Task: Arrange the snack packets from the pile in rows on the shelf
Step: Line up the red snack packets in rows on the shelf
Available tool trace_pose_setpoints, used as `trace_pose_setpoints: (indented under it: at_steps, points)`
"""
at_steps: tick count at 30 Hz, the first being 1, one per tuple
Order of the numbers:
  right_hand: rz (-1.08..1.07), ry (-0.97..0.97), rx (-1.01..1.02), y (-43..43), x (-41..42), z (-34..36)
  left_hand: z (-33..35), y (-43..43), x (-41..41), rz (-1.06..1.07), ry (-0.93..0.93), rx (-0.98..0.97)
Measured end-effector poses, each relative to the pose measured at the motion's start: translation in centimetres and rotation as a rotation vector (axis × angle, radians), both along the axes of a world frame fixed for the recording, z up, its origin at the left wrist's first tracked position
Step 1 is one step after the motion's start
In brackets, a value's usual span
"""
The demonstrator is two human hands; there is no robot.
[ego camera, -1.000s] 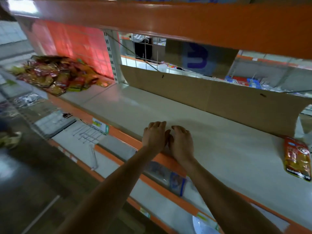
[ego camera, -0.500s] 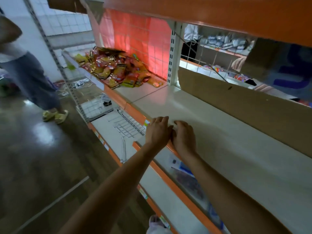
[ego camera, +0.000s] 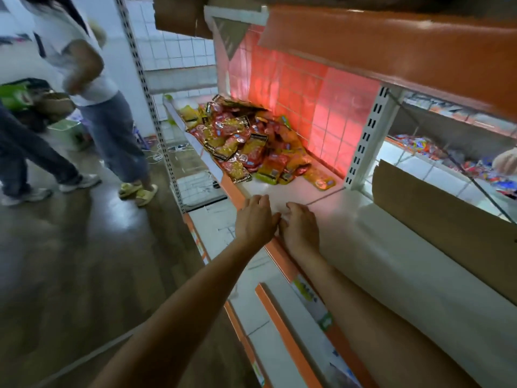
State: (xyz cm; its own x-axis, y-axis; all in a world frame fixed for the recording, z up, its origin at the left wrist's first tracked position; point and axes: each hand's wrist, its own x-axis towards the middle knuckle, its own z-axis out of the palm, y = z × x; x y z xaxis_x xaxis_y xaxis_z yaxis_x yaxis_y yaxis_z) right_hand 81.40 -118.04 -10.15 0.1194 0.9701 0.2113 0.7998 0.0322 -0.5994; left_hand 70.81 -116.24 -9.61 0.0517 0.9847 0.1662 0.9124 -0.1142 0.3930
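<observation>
A pile of red and yellow snack packets (ego camera: 246,141) lies on the white shelf (ego camera: 391,247), against the red-lit tiled back wall at its left end. My left hand (ego camera: 256,219) and my right hand (ego camera: 300,229) hover side by side over the shelf's orange front edge, a short way in front of the pile. Both hands have loosely bent fingers and hold nothing. One loose yellow packet (ego camera: 321,179) lies at the pile's near right corner.
A cardboard sheet (ego camera: 447,219) leans along the shelf's back on the right. An orange upper shelf (ego camera: 391,43) hangs overhead. Two people (ego camera: 92,93) stand on the dark floor to the left. A lower shelf (ego camera: 279,317) sits below my arms.
The view has swung left along the shelf, and my hands have travelled left with it. The pile is now much closer, just ahead of my fingers. The lone packet at the right is out of view.
</observation>
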Motion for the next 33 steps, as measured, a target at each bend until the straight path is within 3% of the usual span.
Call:
trace_pose_setpoints:
  at_steps: [11, 18, 26, 33]
  points:
    - [-0.124, 0.048, -0.098, 11.5, -5.2, -0.4, -0.1, 12.0, -6.4, -0.011, 0.068, -0.017]
    - [-0.260, 0.093, 0.010, 17.5, -8.5, 0.0, 0.5, 19.2, -9.6, -0.024, 0.051, -0.049]
    - [-0.338, 0.132, -0.027, 22.8, -11.1, 0.2, 0.1, 25.0, -11.8, -0.071, 0.058, -0.063]
    - [-0.428, -0.020, -0.182, 25.5, -12.1, -0.4, -0.9, 27.5, -12.1, -0.005, 0.001, -0.038]
